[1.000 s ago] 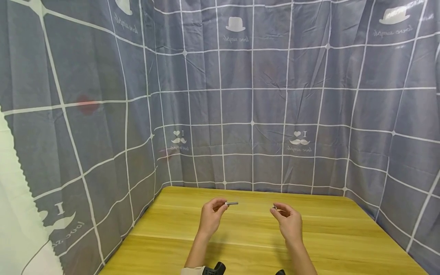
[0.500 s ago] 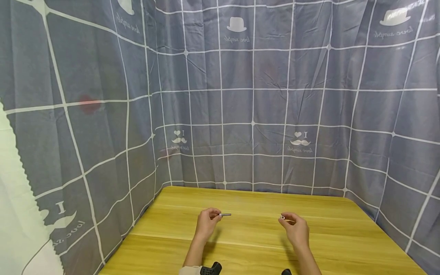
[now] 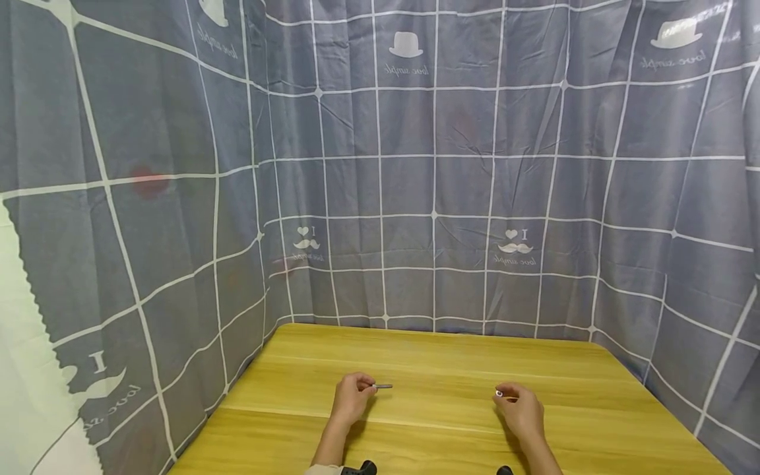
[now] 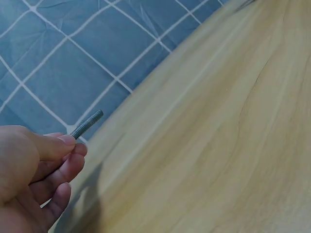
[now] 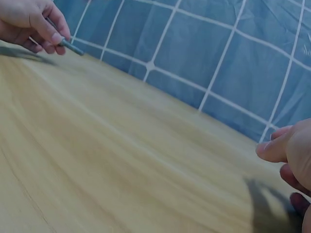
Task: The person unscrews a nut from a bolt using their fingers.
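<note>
In the head view my left hand (image 3: pixel 350 399) is on the left side above the wooden table, pinching a bolt (image 3: pixel 384 386) between thumb and fingers. The bolt's grey threaded shaft (image 4: pixel 88 123) sticks out past the fingertips in the left wrist view; its other end is covered by the fingers. Across from it, my right hand (image 3: pixel 525 412) pinches a small shiny nut (image 3: pixel 499 393) at its fingertips. The fingers hide that nut in the right wrist view. A wide gap separates the two hands.
Beneath both hands spreads the yellow wood-grain table (image 3: pixel 439 422). A grey curtain with white grid lines (image 3: pixel 463 185) surrounds its back and sides. Pale cloth (image 3: pixel 24 369) hangs at the far left. Black wrist devices (image 3: pixel 362 468) show at the bottom edge.
Both hands have come down in the head view, nearer to me, and have spread farther apart. The bolt and the nut stay pinched throughout.
</note>
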Demonstrator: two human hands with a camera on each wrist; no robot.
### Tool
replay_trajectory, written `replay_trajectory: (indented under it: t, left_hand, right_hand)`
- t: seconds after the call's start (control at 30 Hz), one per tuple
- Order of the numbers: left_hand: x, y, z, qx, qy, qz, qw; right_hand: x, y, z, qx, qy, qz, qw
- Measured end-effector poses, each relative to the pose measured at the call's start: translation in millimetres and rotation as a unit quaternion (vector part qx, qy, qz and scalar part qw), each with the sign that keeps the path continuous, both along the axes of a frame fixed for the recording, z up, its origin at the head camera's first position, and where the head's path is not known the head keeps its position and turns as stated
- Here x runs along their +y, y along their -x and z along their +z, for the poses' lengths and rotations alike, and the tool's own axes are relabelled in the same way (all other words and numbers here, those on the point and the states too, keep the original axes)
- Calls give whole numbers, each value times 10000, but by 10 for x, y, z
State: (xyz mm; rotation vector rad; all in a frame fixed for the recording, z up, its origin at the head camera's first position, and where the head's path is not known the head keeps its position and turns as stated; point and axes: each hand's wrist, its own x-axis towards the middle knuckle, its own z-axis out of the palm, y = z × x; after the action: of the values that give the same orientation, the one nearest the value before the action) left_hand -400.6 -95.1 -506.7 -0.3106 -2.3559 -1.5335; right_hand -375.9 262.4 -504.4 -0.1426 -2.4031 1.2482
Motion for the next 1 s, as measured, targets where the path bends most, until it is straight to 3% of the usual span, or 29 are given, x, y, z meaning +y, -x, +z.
replay_trajectory:
  t: [0.23, 0.5, 0.7, 1.0]
  left_hand:
    - [-5, 65, -16, 128, 244, -12, 9996]
    - [-4, 96, -42, 208, 711, 40, 9972]
    - [11, 73, -72, 318, 968, 137, 9947]
    - [33, 67, -83, 375, 1140, 355, 9921]
  right_hand:
    - [39, 59, -43, -321, -333, 73, 9989]
    - [30, 41, -33, -837, -442, -261, 9952]
    - [42, 46, -45, -1245, -525, -173, 9907]
    - [52, 20, -28, -1426, -653, -241, 9873]
